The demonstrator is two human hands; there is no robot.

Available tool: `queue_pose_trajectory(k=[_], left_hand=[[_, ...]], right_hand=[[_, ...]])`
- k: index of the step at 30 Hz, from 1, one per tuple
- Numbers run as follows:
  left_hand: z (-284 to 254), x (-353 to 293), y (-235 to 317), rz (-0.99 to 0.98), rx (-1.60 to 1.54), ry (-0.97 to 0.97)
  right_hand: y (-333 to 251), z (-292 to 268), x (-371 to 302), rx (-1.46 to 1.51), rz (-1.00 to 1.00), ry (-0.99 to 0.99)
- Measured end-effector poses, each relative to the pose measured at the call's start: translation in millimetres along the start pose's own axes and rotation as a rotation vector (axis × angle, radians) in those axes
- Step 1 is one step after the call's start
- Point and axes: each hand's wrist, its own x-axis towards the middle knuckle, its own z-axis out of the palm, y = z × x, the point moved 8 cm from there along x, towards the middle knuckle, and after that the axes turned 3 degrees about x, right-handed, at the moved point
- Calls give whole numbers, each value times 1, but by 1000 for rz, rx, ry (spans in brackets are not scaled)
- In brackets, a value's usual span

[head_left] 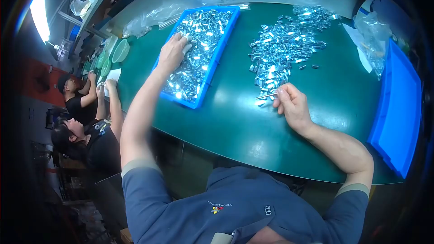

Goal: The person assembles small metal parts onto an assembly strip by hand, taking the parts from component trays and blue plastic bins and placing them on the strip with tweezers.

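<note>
My left hand (173, 53) reaches into a blue tray (228, 27) full of small shiny metal parts (199, 49), its fingertips wearing white finger cots and lying on the parts; whether it grips one I cannot tell. My right hand (293, 105) rests on the green table (235, 122) and pinches a thin metal rod (266, 95) that points left. Just beyond it a loose pile of shiny metal parts (285, 40) is spread on the table.
An empty blue tray (400, 117) stands at the right edge. Clear plastic bags (373, 31) lie at the far right and behind the tray at the far left (149, 18). Two other people (86, 122) work at the table's left end near green bowls (120, 50).
</note>
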Motion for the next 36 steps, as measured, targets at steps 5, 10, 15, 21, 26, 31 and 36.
queue_pose_trajectory(k=[5, 10, 15, 21, 26, 31, 36], left_hand=[[6, 16, -19, 8, -39, 16], [20, 39, -32, -27, 2, -25], [33, 52, -50, -79, 46, -87], [10, 56, 7, 10, -118, -4], [18, 59, 24, 115, -61, -57], [34, 82, 5, 134, 55, -48], [34, 86, -22, 29, 69, -86]], right_hand=[[2, 1, 1, 32, -7, 32], [1, 1, 1, 25, -4, 35], [2, 4, 0, 33, 7, 11], [4, -2, 2, 25, 16, 2], [2, 2, 3, 31, 10, -22], [5, 1, 2, 83, 2, 7], [3, 5, 3, 42, 8, -12]])
